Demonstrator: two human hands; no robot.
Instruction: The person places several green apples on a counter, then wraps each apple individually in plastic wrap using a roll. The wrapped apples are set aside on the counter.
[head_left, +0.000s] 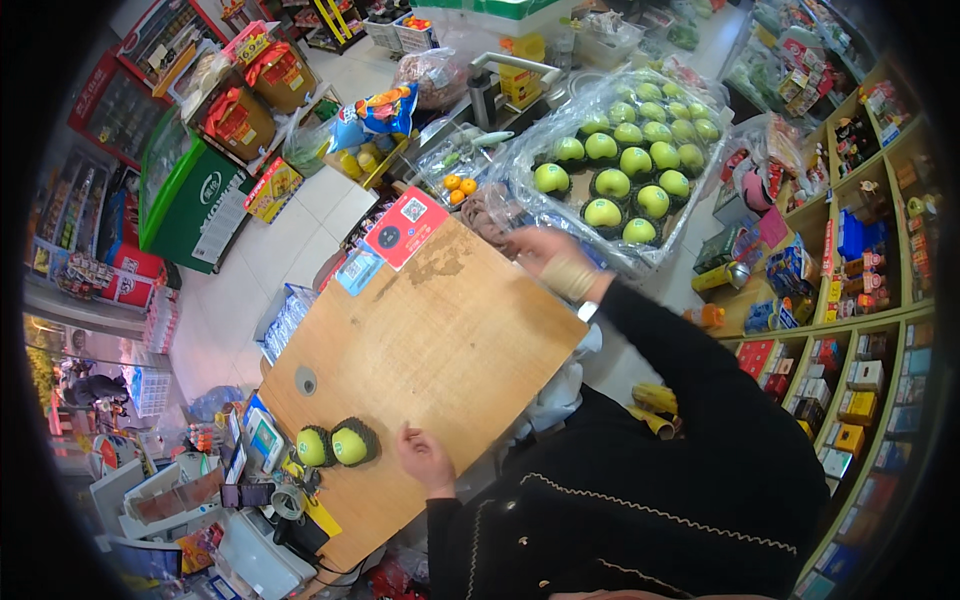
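Note:
My left hand (425, 459) is at the near edge of the wooden table (465, 345), its fingers curled with nothing visible in them. To its left, two green apples, one (349, 446) and another (311, 446), sit side by side in dark foam nets. A tan wrap is around the wrist of my right hand (551, 259), which is blurred and lies over the table's far corner. Its fingers are beside a crumpled brown cloth (484, 214); whether they grip it cannot be told. Beyond it, a plastic-lined box (686, 240) holds rows of green apples (635, 161).
A red sign (407, 227) with a printed code lies at the table's far edge. Several oranges (457, 189) are behind it. Electronic scales (264, 442), a phone (247, 495) and cables crowd the left end. Goods shelves (862, 322) line the right side; a green freezer (191, 195) stands far left.

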